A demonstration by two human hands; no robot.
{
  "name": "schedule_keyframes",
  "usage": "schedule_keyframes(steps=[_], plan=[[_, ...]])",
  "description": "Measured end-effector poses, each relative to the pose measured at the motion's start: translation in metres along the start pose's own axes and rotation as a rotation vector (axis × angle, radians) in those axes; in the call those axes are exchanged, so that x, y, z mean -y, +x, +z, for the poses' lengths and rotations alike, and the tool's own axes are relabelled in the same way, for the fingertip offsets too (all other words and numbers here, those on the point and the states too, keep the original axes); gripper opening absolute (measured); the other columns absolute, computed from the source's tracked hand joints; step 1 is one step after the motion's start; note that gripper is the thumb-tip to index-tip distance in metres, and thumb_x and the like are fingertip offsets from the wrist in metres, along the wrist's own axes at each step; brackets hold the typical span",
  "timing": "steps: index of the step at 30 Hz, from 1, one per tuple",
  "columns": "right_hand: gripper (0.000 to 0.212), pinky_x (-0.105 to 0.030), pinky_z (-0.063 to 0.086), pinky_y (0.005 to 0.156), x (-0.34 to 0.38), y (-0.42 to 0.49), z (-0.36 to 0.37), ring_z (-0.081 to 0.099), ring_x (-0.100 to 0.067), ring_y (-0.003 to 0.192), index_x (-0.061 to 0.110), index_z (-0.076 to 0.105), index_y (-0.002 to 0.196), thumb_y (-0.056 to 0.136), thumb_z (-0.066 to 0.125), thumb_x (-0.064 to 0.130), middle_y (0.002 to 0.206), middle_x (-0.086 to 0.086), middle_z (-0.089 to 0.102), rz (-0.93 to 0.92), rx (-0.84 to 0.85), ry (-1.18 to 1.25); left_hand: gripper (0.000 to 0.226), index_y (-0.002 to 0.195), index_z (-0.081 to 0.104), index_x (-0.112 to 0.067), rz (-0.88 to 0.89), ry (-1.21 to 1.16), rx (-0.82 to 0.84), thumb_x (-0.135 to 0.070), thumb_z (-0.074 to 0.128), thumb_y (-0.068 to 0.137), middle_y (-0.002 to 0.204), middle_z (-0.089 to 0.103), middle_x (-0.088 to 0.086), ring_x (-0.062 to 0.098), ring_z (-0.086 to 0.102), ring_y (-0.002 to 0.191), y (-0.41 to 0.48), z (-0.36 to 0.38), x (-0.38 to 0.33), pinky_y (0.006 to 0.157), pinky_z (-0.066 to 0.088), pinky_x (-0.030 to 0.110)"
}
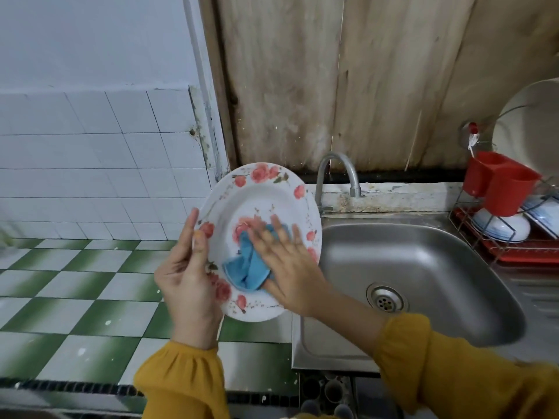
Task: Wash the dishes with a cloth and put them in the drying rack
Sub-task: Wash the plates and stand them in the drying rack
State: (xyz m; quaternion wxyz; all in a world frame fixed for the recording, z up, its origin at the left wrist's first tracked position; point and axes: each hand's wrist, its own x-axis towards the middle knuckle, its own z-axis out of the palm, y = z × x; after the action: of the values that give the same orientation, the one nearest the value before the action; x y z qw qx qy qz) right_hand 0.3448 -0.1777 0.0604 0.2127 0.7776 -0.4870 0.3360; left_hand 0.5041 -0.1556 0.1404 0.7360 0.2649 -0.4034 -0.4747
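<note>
Plate (257, 207), white with pink rose print, held tilted in air beside left edge of sink (423, 267), face toward camera. Left hand (187, 273) grips plate's left rim, thumb on front, fingers curled behind. Right hand (287, 267) flat, fingers straight and spread, pressing blue cloth (246, 269) against plate's centre. Tap (335, 173) at sink's back edge. Drying rack (514, 246) at sink's right edge, holding red cutlery holder (502, 182) and upturned bowl (502, 228).

The round white ceramic plate (260, 204) bears pink-red roses with green leaves on rim and centre. The crumpled soft cloth (246, 269) is sky blue. Square floor tiles (90, 316) chequer green and white; gathered fabric sleeves (181, 379) are mustard yellow.
</note>
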Motion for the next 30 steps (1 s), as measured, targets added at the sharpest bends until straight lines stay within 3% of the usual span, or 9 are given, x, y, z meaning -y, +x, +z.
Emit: schedule_keyframes(steps=[2, 6, 8, 11, 14, 17, 22, 26, 30], plan=[[0.080, -0.053, -0.003, 0.120, -0.027, 0.001, 0.003, -0.012, -0.028, 0.149, 0.022, -0.011, 0.155, 0.097, 0.041, 0.042, 0.162, -0.003, 0.001, 0.218, -0.079, -0.152, 0.036, 0.104, 0.075, -0.030, -0.008, 0.000, -0.015, -0.038, 0.073, 0.069, 0.113, 0.070, -0.003, 0.012, 0.068, 0.103, 0.003, -0.006, -0.001, 0.083, 0.056, 0.024], [0.074, -0.044, -0.010, 0.120, -0.035, 0.047, -0.020, -0.022, -0.027, 0.145, 0.008, 0.003, 0.154, 0.099, 0.029, 0.049, 0.162, -0.006, -0.007, 0.623, -0.336, 0.061, 0.056, 0.133, 0.053, 0.000, -0.016, 0.070, 0.082, -0.021, 0.059, 0.081, 0.098, 0.073, -0.022, 0.003, 0.068, 0.098, -0.005, 0.005, -0.001, 0.086, 0.057, 0.025], [0.076, -0.043, -0.011, 0.120, -0.022, 0.068, -0.027, -0.021, -0.027, 0.145, 0.004, 0.006, 0.153, 0.100, 0.028, 0.054, 0.161, 0.001, -0.013, 0.528, -0.444, 0.166, 0.046, 0.127, 0.059, -0.010, -0.012, 0.110, 0.131, -0.020, 0.059, 0.082, 0.097, 0.074, -0.018, 0.006, 0.069, 0.096, -0.010, 0.012, 0.002, 0.085, 0.057, 0.027], [0.078, -0.049, -0.008, 0.120, -0.010, 0.072, -0.028, -0.023, -0.026, 0.145, 0.013, -0.007, 0.154, 0.099, 0.026, 0.057, 0.158, 0.011, -0.025, 0.245, -0.399, 0.120, 0.024, 0.107, 0.073, -0.035, -0.012, 0.115, 0.133, -0.032, 0.071, 0.083, 0.098, 0.075, -0.009, 0.008, 0.069, 0.096, -0.011, 0.009, 0.007, 0.081, 0.055, 0.020], [0.072, -0.049, -0.009, 0.120, -0.023, 0.078, -0.033, -0.023, -0.024, 0.145, 0.008, 0.000, 0.155, 0.100, 0.030, 0.045, 0.163, -0.006, -0.011, 0.474, -0.467, 0.087, 0.033, 0.102, 0.074, -0.043, -0.006, 0.099, 0.133, -0.053, 0.077, 0.070, 0.102, 0.075, -0.008, 0.010, 0.069, 0.100, -0.008, 0.002, 0.004, 0.084, 0.055, 0.022], [0.066, -0.046, -0.011, 0.120, -0.009, 0.090, -0.041, -0.022, -0.028, 0.146, 0.005, 0.006, 0.154, 0.096, 0.031, 0.027, 0.162, -0.015, -0.005, 0.695, -0.519, 0.288, 0.029, 0.109, 0.071, -0.030, -0.009, 0.097, 0.132, -0.030, 0.066, 0.081, 0.095, 0.075, -0.011, 0.005, 0.070, 0.093, -0.013, 0.006, 0.006, 0.080, 0.055, 0.020], [0.065, -0.052, -0.002, 0.121, 0.052, 0.038, -0.012, -0.009, -0.035, 0.149, 0.002, 0.010, 0.153, 0.102, 0.031, 0.037, 0.163, -0.003, -0.004, 0.190, -0.196, 0.431, 0.029, 0.111, 0.072, -0.024, -0.068, 0.017, 0.059, -0.012, 0.060, 0.087, 0.108, 0.073, -0.003, 0.013, 0.069, 0.102, -0.008, 0.011, 0.006, 0.087, 0.056, 0.025], [0.064, -0.057, 0.002, 0.119, 0.021, -0.012, 0.002, -0.009, -0.024, 0.150, 0.022, 0.009, 0.156, 0.098, 0.033, 0.037, 0.163, 0.003, 0.006, 0.092, 0.069, 0.187, 0.035, 0.108, 0.074, -0.022, -0.115, -0.083, -0.004, -0.028, 0.066, 0.074, 0.115, 0.071, -0.004, 0.022, 0.065, 0.112, 0.004, -0.006, -0.003, 0.093, 0.054, 0.039], [0.069, -0.063, 0.010, 0.117, -0.034, -0.003, -0.001, -0.017, -0.030, 0.148, 0.026, -0.005, 0.155, 0.100, 0.032, 0.042, 0.162, 0.000, 0.002, 0.347, -0.104, -0.070, 0.021, 0.090, 0.079, -0.036, -0.162, -0.024, 0.034, -0.031, 0.073, 0.071, 0.132, 0.062, 0.006, 0.026, 0.061, 0.119, 0.002, -0.008, -0.002, 0.097, 0.052, 0.045]])
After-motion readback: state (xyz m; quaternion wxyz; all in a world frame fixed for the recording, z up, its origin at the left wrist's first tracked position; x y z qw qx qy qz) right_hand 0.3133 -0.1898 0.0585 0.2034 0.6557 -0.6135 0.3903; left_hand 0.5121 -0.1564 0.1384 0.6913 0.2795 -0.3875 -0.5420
